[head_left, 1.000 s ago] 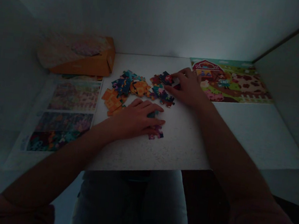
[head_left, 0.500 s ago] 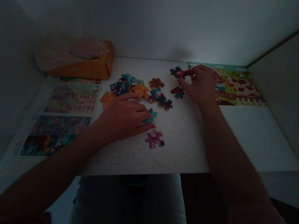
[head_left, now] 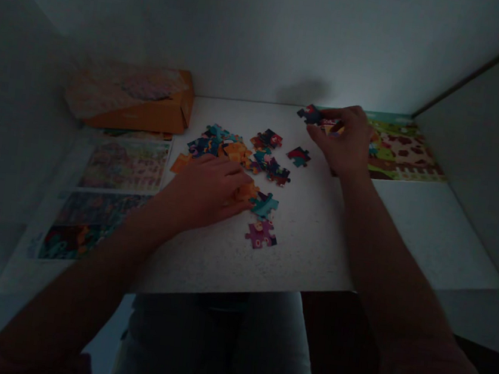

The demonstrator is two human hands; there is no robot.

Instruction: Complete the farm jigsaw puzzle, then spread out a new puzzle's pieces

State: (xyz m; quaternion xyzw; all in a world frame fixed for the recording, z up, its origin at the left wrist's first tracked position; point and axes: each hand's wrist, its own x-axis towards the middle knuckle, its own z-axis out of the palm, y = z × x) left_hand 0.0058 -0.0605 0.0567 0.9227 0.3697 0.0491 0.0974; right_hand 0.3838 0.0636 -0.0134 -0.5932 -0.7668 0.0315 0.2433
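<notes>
My left hand (head_left: 213,192) is closed at the near side of the pile, with an orange puzzle piece (head_left: 246,192) between thumb and fingers. A teal puzzle piece (head_left: 266,206) lies just right of its fingertips, and a purple piece (head_left: 261,234) is below that. At the back right, my right hand (head_left: 344,139) pinches a dark blue puzzle piece (head_left: 310,115) with some red on it. Under and left of this hand rests a red and teal piece (head_left: 298,156). Several mixed pieces form a loose pile (head_left: 231,149) beyond my left hand.
An orange box (head_left: 168,109) with clear plastic over it stands at the back left. Printed picture sheets (head_left: 123,166) lie left of the pile. A farm picture with a cow (head_left: 409,148) lies at the back right, against the wall (head_left: 266,39).
My right hand has moved slightly right and up. A dark piece with red now lies at the pile's upper right. The teal piece sits farther right; an orange piece shows in my left hand.
</notes>
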